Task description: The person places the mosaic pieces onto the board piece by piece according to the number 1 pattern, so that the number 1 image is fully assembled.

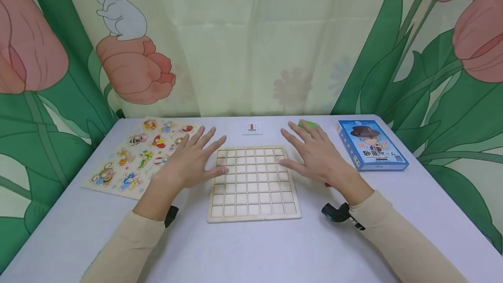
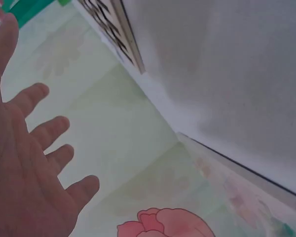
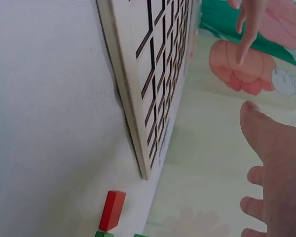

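Note:
A pale wooden board with a grid of square cells (image 1: 253,187) lies on the table between my two hands. Fingers spread, my left hand (image 1: 188,160) hovers by the board's left side, its thumb overlapping the grid in the head view. My right hand (image 1: 316,156) is held likewise on the right, thumb toward the board. Both hold nothing. Mostly hidden beneath the right hand in the head view, a red block (image 3: 112,211) shows in the right wrist view, with a green block (image 3: 104,234) at its end. Past the right fingertips lies a bright green piece (image 1: 308,124).
A sheet with colourful cartoon insects (image 1: 145,158) lies at the left, partly behind my left arm. A small gridded card (image 1: 252,128) sits at the back. At the right is a blue game box (image 1: 373,145). A printed curtain (image 1: 235,56) hangs behind the table.

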